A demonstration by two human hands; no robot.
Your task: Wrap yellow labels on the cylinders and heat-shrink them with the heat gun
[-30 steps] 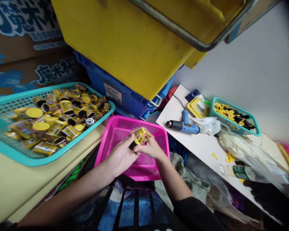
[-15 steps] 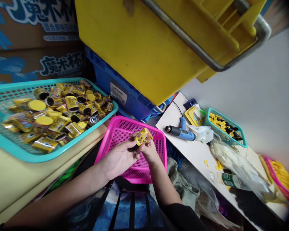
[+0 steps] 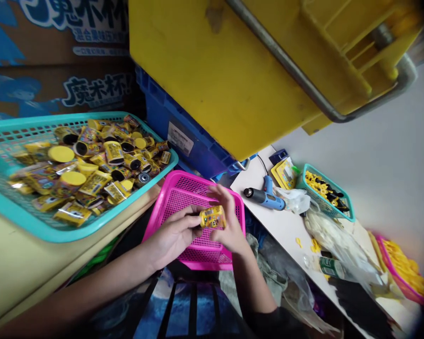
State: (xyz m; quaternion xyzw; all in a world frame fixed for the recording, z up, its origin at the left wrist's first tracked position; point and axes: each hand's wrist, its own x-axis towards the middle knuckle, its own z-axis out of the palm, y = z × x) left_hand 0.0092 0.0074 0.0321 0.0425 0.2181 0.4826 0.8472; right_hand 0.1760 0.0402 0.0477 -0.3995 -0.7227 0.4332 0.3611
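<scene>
A small yellow wrapped cup lies on its side above the pink basket. My left hand pinches its left end between thumb and fingers. At the cup's right end is my right hand, its thumb and fingers spread around that end; whether they touch it is hard to tell. The pink basket's mesh floor shows beneath both hands. To the left, a turquoise basket holds several similar yellow cups, some with black bases showing.
A yellow crate with a metal handle overhangs a blue crate. Cartons stand at the back left. On the right table are a heat gun, a small turquoise basket, plastic bags and a bottle.
My right hand's fingers have opened and spread away from the cup. The cup has turned more level and sits slightly lower, still in my left hand. The camera view has shifted slightly.
</scene>
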